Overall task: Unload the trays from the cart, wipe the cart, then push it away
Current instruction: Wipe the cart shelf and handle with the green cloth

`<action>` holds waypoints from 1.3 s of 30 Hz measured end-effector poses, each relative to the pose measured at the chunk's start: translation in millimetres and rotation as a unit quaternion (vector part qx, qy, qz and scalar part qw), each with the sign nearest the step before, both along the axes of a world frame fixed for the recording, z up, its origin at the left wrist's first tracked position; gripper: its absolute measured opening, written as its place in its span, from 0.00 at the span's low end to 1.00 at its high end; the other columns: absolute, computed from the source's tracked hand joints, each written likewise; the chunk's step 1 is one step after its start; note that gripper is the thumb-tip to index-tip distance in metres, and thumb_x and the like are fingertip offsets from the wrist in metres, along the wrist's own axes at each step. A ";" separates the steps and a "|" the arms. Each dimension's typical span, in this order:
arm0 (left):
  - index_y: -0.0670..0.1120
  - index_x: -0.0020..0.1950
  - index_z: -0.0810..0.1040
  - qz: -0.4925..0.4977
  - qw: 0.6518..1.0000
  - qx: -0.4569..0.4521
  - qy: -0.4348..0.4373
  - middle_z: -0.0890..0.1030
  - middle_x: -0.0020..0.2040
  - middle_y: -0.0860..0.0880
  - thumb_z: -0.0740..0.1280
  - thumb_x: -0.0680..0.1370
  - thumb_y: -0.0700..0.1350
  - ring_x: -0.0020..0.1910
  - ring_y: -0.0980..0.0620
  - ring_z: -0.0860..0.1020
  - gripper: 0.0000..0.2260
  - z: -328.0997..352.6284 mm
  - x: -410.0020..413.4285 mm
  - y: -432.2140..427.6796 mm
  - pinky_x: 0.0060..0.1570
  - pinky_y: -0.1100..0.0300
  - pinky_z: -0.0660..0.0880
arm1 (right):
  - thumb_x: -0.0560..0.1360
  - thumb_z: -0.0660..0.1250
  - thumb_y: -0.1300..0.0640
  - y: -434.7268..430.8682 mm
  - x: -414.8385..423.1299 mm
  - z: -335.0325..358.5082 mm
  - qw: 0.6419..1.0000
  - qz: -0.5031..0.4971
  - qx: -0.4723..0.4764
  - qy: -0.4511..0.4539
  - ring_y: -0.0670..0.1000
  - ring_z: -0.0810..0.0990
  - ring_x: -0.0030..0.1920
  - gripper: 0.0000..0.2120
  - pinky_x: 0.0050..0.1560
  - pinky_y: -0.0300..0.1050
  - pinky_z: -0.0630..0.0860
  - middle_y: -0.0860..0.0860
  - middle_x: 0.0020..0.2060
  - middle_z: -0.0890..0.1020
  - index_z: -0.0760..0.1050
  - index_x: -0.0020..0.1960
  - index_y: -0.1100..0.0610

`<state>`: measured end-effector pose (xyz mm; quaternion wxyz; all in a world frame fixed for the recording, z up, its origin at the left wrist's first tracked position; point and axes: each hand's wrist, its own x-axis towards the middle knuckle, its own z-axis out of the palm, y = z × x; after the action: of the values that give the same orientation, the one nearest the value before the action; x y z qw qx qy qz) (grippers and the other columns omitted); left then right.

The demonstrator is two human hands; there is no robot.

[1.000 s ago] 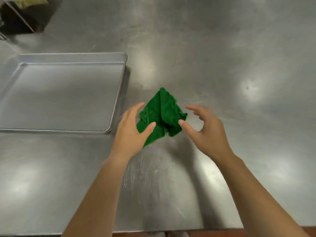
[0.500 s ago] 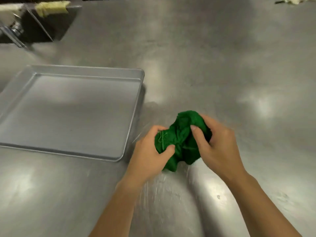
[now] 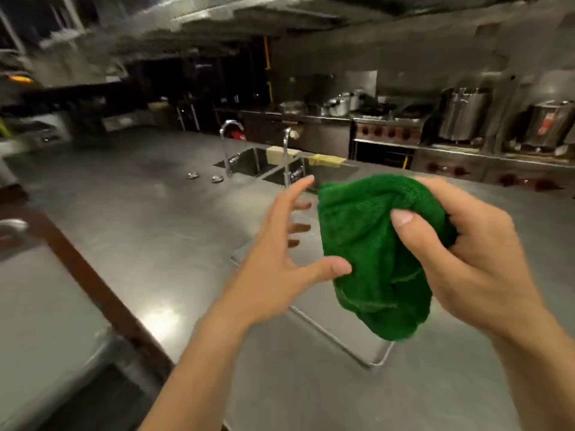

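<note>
A crumpled green cloth [image 3: 370,253] hangs in the air in front of me, gripped from the right by my right hand [image 3: 473,262]. My left hand [image 3: 280,259] is beside the cloth with fingers spread; its thumb tip touches the cloth's left edge. Below the hands a flat metal tray [image 3: 357,346] lies on the steel counter [image 3: 149,219], mostly hidden by the cloth and my arms. At the left a steel surface with a dark brown edge [image 3: 46,306] sits lower than the counter; I cannot tell whether it is the cart.
A double sink [image 3: 249,163] with two curved taps [image 3: 228,144] is set in the counter's far side, with yellow sponges on its rim. Stoves, pots and big steel kettles [image 3: 463,116] line the back wall. The view is blurred by motion.
The cloth has been lifted off the counter in my right hand. My left hand has let go and spread. The view has swung up from the counter to the kitchen.
</note>
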<state>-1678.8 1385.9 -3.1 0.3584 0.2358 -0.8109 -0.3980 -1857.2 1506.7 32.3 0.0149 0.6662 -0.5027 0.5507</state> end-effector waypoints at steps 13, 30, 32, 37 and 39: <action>0.60 0.51 0.77 0.305 0.947 -0.070 0.076 0.84 0.49 0.47 0.69 0.77 0.54 0.48 0.49 0.84 0.04 26.0 292.8 106.4 0.49 0.43 0.82 | 0.80 0.62 0.58 -46.9 276.3 8.0 0.948 0.316 0.022 0.030 0.40 0.80 0.46 0.08 0.46 0.31 0.72 0.39 0.44 0.82 0.77 0.55 0.47; 0.39 0.61 0.82 0.358 0.933 0.042 0.001 0.87 0.57 0.42 0.64 0.85 0.47 0.56 0.43 0.86 0.13 -9.5 644.1 165.5 0.59 0.40 0.80 | 0.81 0.65 0.61 -42.6 630.2 -3.9 0.925 0.380 0.005 0.027 0.42 0.80 0.46 0.08 0.48 0.41 0.77 0.42 0.47 0.82 0.79 0.57 0.52; 0.40 0.62 0.81 0.348 0.936 0.045 0.004 0.86 0.58 0.41 0.64 0.85 0.46 0.57 0.44 0.85 0.12 -12.1 672.7 153.1 0.59 0.44 0.82 | 0.81 0.65 0.61 -49.4 653.6 -6.4 0.931 0.365 0.010 0.020 0.41 0.80 0.46 0.08 0.47 0.40 0.77 0.42 0.46 0.82 0.78 0.57 0.51; 0.42 0.64 0.79 0.327 0.944 0.035 -0.021 0.85 0.59 0.44 0.68 0.84 0.46 0.60 0.46 0.84 0.12 -28.6 736.7 105.9 0.63 0.42 0.79 | 0.81 0.64 0.59 -84.1 698.2 -8.7 0.950 0.310 -0.002 0.025 0.38 0.78 0.44 0.08 0.47 0.39 0.75 0.38 0.44 0.80 0.77 0.57 0.48; 0.42 0.62 0.78 0.315 0.948 0.028 -0.034 0.84 0.58 0.42 0.68 0.84 0.48 0.59 0.41 0.83 0.11 -39.9 760.6 82.4 0.62 0.36 0.77 | 0.81 0.64 0.59 -105.3 714.2 -12.2 0.955 0.295 0.002 0.024 0.41 0.79 0.45 0.08 0.48 0.43 0.76 0.38 0.45 0.80 0.78 0.58 0.51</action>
<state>-918.2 1468.4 -43.1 0.4308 0.5028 -0.6956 -0.2789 -1143.1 1401.4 20.1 -0.1372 0.7980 -0.2846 0.5132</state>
